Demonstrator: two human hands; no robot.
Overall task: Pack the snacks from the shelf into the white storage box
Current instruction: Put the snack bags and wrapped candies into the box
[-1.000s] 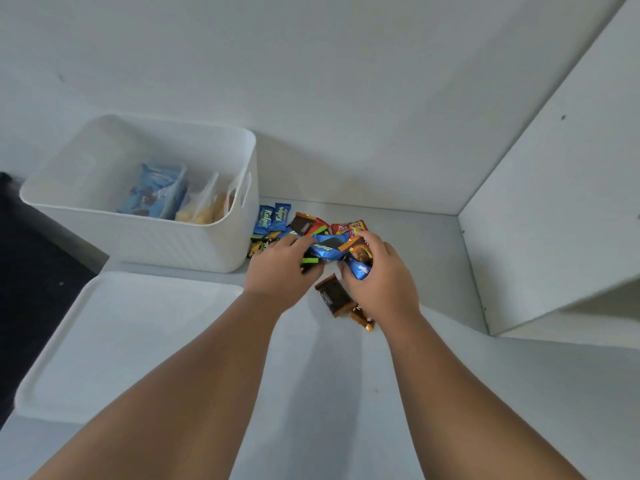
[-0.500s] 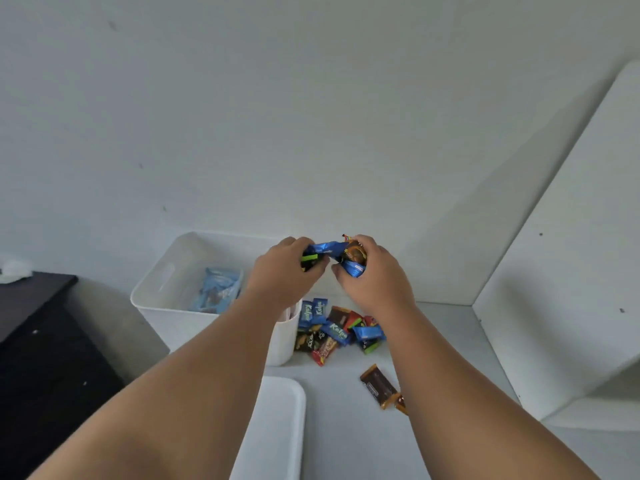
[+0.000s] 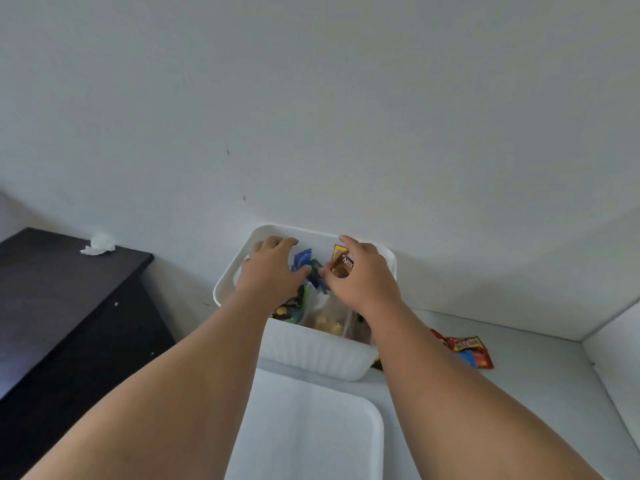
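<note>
The white storage box (image 3: 311,355) stands against the wall on the white shelf. Both my hands are over its opening. My left hand (image 3: 270,275) holds blue and green wrapped snacks (image 3: 304,261), its fingers curled around them. My right hand (image 3: 360,275) holds a brown and gold wrapped snack (image 3: 341,259) upright. Inside the box lie a clear bag of yellowish snacks (image 3: 327,322) and some dark wrapped ones (image 3: 287,310). A few red and blue snack packets (image 3: 467,348) lie on the shelf to the right of the box, partly hidden by my right arm.
The box's white lid (image 3: 308,424) lies flat on the shelf in front of the box. A dark cabinet (image 3: 62,306) stands to the left with a crumpled white tissue (image 3: 98,244) on top. A white side panel (image 3: 616,341) bounds the shelf on the right.
Both hands have lifted a handful of snacks from the pile on the shelf and carried it left over the box. The view has swung left with them.
</note>
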